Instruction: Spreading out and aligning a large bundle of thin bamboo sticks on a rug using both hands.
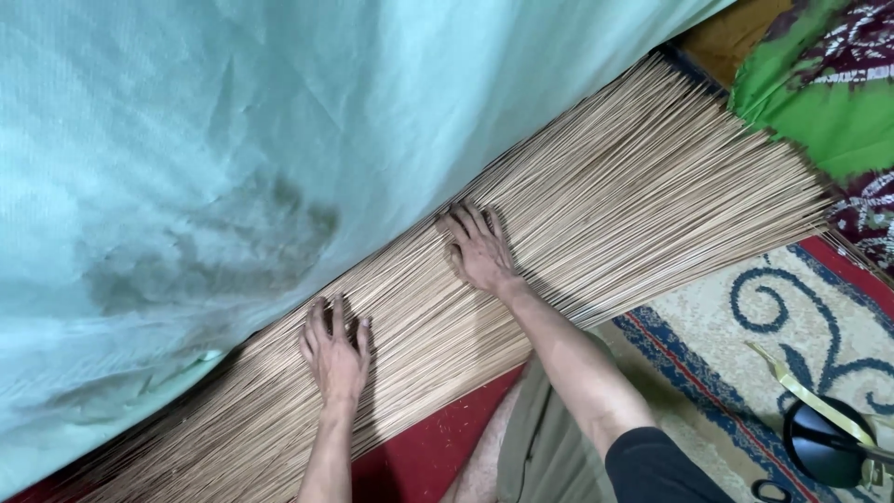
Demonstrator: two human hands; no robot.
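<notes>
A wide layer of thin pale bamboo sticks point(605, 196) lies spread on the floor, running from lower left to upper right. My left hand point(335, 349) rests flat on the sticks with fingers apart, near their lower left part. My right hand point(480, 247) presses flat on the sticks further up, fingers spread toward the edge of a pale green cloth sheet point(233, 140). The sheet covers the far side of the sticks and hides their upper edge. Neither hand grips anything.
A patterned carpet point(745, 317) in red, cream and blue lies under the sticks at lower right. A round black object point(824, 442) with a yellow strap point(805, 391) sits at the bottom right. Green and maroon printed fabric point(819, 84) lies at upper right.
</notes>
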